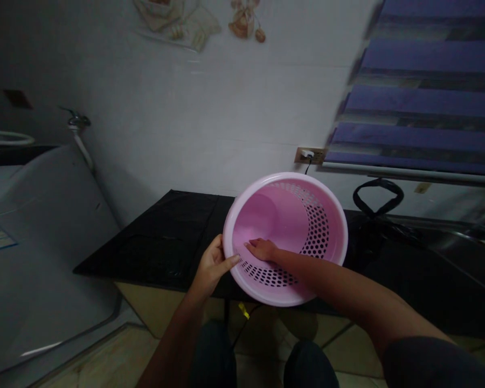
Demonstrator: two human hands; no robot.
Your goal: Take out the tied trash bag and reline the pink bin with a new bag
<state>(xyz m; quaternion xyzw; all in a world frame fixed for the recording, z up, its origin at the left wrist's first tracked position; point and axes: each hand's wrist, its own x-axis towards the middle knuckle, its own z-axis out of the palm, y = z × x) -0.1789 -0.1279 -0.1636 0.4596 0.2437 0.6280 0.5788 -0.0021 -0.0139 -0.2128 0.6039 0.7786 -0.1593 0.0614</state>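
Observation:
A round pink plastic laundry basket (pixel 295 215) with rows of holes in its wall lies tilted on the dark counter, its mouth facing me. My left hand (pixel 216 264) grips the basket's rim at the left, thumb over the edge and fingers behind it. Reaching inside over the lower right rim, my right hand (pixel 262 249) rests against the inner wall with its fingers stretched out to the left. I see nothing held in it, though its underside is hidden.
Black sheeting (pixel 178 237) covers the counter. A black bag with a loop handle (pixel 378 196) stands right, before a sink edge (pixel 463 234). A plug sits in the wall socket (pixel 310 155). A white washing machine (pixel 44 258) and a tap (pixel 78 121) are left.

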